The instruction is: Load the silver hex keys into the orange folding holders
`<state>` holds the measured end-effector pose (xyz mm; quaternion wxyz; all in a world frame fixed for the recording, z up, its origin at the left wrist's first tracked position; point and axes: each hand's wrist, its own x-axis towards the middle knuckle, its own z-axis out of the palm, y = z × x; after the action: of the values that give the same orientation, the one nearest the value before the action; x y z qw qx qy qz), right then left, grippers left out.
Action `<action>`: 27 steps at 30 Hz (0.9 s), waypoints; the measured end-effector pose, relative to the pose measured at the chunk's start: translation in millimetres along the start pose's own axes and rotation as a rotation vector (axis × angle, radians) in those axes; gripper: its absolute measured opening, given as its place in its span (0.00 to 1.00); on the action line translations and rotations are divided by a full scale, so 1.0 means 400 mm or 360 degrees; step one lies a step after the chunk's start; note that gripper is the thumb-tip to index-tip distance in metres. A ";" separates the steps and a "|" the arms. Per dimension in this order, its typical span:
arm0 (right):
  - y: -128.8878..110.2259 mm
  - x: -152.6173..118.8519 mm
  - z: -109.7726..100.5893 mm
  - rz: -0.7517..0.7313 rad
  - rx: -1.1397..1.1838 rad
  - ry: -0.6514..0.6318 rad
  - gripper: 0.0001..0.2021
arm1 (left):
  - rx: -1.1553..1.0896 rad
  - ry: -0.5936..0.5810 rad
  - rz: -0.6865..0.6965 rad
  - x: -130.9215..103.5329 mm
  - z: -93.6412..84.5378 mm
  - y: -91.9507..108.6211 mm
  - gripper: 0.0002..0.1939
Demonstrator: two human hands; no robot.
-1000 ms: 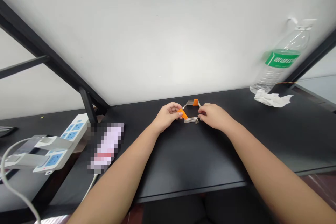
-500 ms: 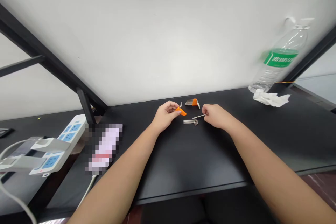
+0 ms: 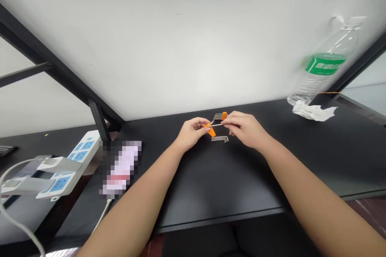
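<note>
Between the thumb and fingers of my left hand [image 3: 193, 132] is an orange holder [image 3: 212, 131], with a short metal piece sticking up from it. My right hand [image 3: 245, 128] pinches a thin metal hex key [image 3: 216, 125], whose far end meets the orange holder. Just below lie several loose L-shaped hex keys [image 3: 220, 139], side by side on the black table [image 3: 223, 180]. Behind my hands rests a second orange holder [image 3: 224, 116] with several metal keys in it, its right side partly hidden by my right hand.
A clear bottle with a green label [image 3: 325, 64] leans near the wall, beside crumpled white tissue [image 3: 314, 111]. At the left are a blurred-out phone [image 3: 123, 166], a white power strip [image 3: 72, 164] with cables, and a black metal frame [image 3: 60, 74].
My right hand has moved left and slightly up, bringing the hex key to the orange holder. The holder in my left hand has tilted a little.
</note>
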<state>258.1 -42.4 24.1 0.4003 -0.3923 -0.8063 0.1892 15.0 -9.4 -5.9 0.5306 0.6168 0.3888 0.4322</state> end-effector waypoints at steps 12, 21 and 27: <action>0.004 -0.004 -0.026 -0.0168 -0.0141 0.0028 0.15 | -0.0172 -0.0058 -0.0065 -0.002 -0.001 0.007 0.18; 0.003 -0.009 -0.007 -0.0253 -0.0372 -0.0010 0.14 | 0.0004 -0.0077 -0.0065 -0.004 -0.015 0.006 0.19; -0.009 -0.012 0.000 -0.0178 -0.0489 -0.0076 0.09 | 0.0041 -0.0232 -0.0113 -0.013 -0.009 0.022 0.18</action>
<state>258.1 -48.2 23.7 0.3261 -0.3987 -0.8557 0.0502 10.0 -14.3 2.3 0.5645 0.6392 0.3764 0.3621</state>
